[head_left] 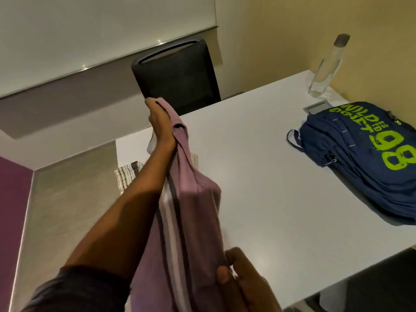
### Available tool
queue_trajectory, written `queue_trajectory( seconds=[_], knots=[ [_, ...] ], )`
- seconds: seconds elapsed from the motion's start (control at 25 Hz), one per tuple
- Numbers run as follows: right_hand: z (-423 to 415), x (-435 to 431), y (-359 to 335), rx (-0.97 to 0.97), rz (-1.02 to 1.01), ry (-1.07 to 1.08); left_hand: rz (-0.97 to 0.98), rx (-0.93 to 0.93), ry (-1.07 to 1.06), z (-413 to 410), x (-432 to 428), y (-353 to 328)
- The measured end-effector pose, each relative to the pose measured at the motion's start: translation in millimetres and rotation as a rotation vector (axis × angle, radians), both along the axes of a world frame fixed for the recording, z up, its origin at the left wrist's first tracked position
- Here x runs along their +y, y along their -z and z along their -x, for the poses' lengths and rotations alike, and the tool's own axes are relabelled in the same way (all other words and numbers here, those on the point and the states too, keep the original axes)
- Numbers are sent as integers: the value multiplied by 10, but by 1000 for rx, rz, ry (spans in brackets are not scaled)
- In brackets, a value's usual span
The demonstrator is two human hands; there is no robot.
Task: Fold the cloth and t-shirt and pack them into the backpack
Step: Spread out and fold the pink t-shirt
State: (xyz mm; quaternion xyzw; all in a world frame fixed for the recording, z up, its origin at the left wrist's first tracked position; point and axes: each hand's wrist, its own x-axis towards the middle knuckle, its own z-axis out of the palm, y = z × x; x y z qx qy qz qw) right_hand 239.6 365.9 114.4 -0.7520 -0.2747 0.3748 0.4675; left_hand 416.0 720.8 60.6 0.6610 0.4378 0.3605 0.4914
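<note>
View from a person's head, looking down across a white desk (258,172). Both hands held a mauve t-shirt (195,212) with grey and white stripes, drawn into a long bunched band in the air over the desk's left part. The left hand (160,124), at the end of an outstretched arm in a dark sleeve, was clenched round one end of the shirt and raised toward the far edge. A label hung from the fabric just below it, so this was probably the collar end. The right hand (244,281), close to the camera at the near edge, pinched the other end between thumb and curled fingers. Holding both ends this way looked like a means of pulling the shirt straight before laying it down to fold; no fold had been made yet.

A striped cloth (127,174) lay at the desk's left edge, mostly hidden behind the left forearm (whether it was folded could not be told). The blue backpack (369,172), with lime-green lettering, lay flat along the right edge, well apart from the shirt, seemingly set aside until packing. Whether its zip was open could not be seen. A clear bottle (326,68) stood at the far right corner, and a black chair (177,75) stood behind the far edge.
</note>
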Motion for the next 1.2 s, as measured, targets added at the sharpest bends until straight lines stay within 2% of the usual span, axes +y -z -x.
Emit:
queue_trajectory(
  seconds=[0.04,0.12,0.2,0.24,0.28,0.36,0.4,0.44,0.48,0.52,0.6,0.64,0.68,0.76,0.88,1.0,1.08,1.2],
  knots=[
    [-111,-23,176,1,49,88,118,-6,16,-105,-129,313],
    [-385,-158,594,119,147,283,343,64,30,-299,-582,917],
    [-569,-333,964,52,255,360,422,116,69,-510,-855,1449],
    [-570,-546,1255,49,243,298,367,191,100,-600,-919,1706],
    [-608,-766,1556,122,324,260,212,279,160,-680,-984,1923],
    [-838,-1098,2458,-37,501,349,-144,458,272,-873,-1132,2279],
    [-913,-1181,2762,-133,460,417,-304,505,302,-976,-1183,2374],
    [-971,-1230,2856,-116,444,483,-434,514,336,-1108,-1212,2402],
    [-999,-1278,2723,-190,491,515,-529,521,407,-1240,-1223,2380],
    [-1155,-1307,2440,-224,475,586,-625,547,536,-1420,-1210,2417],
    [-1509,-1242,2017,-171,351,634,-770,626,822,-1726,-1198,2449],
    [-1612,-1292,2039,-171,356,656,-791,684,901,-1855,-1163,2499],
    [-1719,-1373,2110,-111,372,664,-800,711,900,-1960,-1136,2505],
    [-1889,-1518,2358,-40,432,673,-738,691,722,-2073,-1031,2526],
    [-1962,-1632,2584,19,496,665,-484,779,529,-2069,-839,2647],
    [-1989,-1654,2670,80,506,667,-500,993,739,-2068,-849,2941],
    [-2053,-1695,2735,113,539,667,-455,1092,805,-2141,-878,3044],
    [-2128,-1742,2763,193,540,663,-447,1087,782,-2281,-924,3017]
  ],
)
